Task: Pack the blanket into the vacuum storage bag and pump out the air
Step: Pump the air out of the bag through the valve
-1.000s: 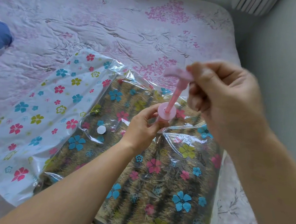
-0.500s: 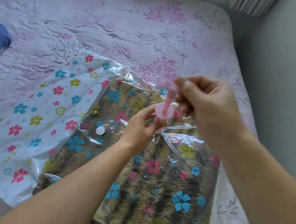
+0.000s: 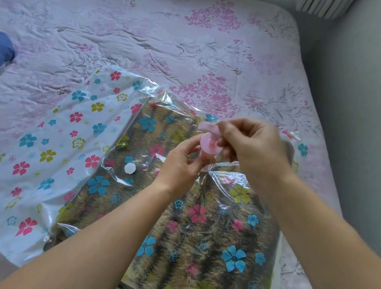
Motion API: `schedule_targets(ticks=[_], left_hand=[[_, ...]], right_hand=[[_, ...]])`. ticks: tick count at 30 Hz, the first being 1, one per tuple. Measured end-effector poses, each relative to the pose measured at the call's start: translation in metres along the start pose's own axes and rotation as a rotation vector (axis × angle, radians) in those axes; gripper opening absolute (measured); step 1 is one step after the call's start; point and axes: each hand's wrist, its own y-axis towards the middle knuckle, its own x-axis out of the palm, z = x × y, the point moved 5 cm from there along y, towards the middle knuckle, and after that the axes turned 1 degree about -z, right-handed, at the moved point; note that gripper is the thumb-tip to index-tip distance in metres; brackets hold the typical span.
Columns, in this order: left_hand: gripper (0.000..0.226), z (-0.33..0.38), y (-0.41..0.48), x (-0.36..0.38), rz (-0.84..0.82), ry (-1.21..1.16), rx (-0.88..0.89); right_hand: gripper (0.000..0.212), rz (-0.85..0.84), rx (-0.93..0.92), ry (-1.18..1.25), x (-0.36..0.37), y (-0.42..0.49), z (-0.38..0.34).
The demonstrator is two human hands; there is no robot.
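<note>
One white cap (image 3: 130, 168) near pink pump (image 3: 210, 145)

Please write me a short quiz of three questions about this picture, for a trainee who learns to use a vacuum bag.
1. True or false: the blanket lies beside the bag, not in it.
2. Which hand holds the body of the pump? A) left hand B) right hand C) neither
3. Fill in: the right hand grips the pump's ____.

Key: 1 false, the blanket is inside the bag; 2 A; 3 handle.
</note>
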Motion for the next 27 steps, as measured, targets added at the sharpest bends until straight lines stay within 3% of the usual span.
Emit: schedule_targets(ticks=[4, 6, 13, 16, 22, 24, 27], left_hand=[[0.041, 0.002, 0.001, 0.001, -0.006, 0.012, 0.009], [0.041, 0.002, 0.001, 0.002, -0.004, 0.015, 0.009], [0.027, 0.0, 0.0, -0.001, 0.011, -0.036, 0.0], [0.035, -0.001, 0.0, 0.0, 0.015, -0.028, 0.01], [0.042, 0.004, 0.002, 0.003, 0.007, 0.007, 0.023], [0.042, 0.005, 0.002, 0.003, 0.016, -0.011, 0.015], [0.036, 0.005, 0.001, 0.002, 0.023, -0.056, 0.001]], right_hand=[[0.015, -0.074, -0.304, 0.257, -0.009, -0.003, -0.071], [0.014, -0.088, -0.35, 0.331, -0.012, -0.002, -0.079], [0.016, 0.038, 0.097, 0.05, 0.004, 0.002, 0.027], [0.016, 0.018, 0.039, 0.037, 0.003, 0.003, 0.011], [0.014, -0.083, -0.36, 0.322, -0.013, -0.002, -0.08], [0.015, -0.067, -0.311, 0.287, -0.012, -0.002, -0.065], [0.014, 0.002, -0.05, 0.105, -0.002, 0.002, -0.005]])
